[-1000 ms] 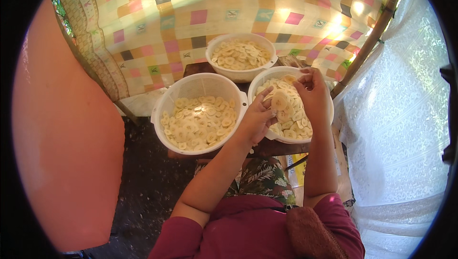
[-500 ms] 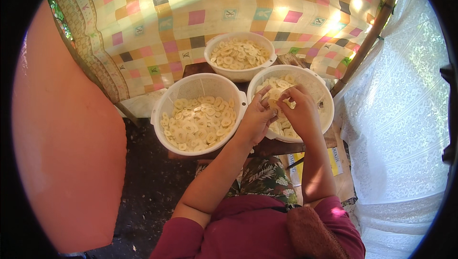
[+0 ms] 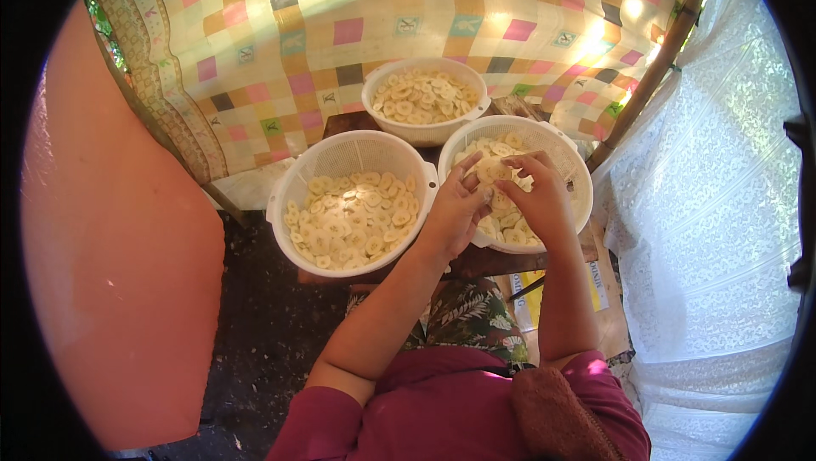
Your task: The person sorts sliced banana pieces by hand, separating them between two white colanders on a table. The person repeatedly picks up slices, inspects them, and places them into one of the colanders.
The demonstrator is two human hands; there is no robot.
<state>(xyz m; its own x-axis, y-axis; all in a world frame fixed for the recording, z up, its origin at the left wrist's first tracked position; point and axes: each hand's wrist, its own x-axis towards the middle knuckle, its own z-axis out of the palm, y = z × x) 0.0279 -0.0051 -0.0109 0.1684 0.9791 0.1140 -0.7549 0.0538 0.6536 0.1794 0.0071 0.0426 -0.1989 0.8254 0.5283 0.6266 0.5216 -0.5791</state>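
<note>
Change: since the earlier frames the right hand [image 3: 534, 197] had come down from the far rim of the right basket and met the left hand [image 3: 452, 210] over that basket's near side; the three baskets had stayed in place.
Left hand: fingers curled, thumb and fingertips pinched on the left edge of a small clump of banana slices [image 3: 493, 174].
Right hand: fingers bent, fingertips gripping the same clump from the right, so both hands held it together.
Clump of banana slices: pale yellow, thin round discs stuck together in a small stack, raised just above the slices lying in the right basket; how many discs it held could not be told.
Where it was: between the two hands, over the near-left part of the right basket.
Table: a small dark wooden table [image 3: 476, 261] bore the baskets, its near edge just in front of the hands.
Left basket [image 3: 293, 185]: white, round, perforated plastic, nearest on the left, its bottom covered by a shallow layer of single pale slices.
Right basket [image 3: 557, 142]: white, of the same kind, touching the left one, partly filled with slices that looked clumped, half hidden by the hands.
Far basket [image 3: 425, 131]: white, behind and between the other two, holding a fuller heap of slices.
Backdrop: a patchwork cloth [image 3: 357, 28] of yellow, pink and green squares hung behind the table.
</note>
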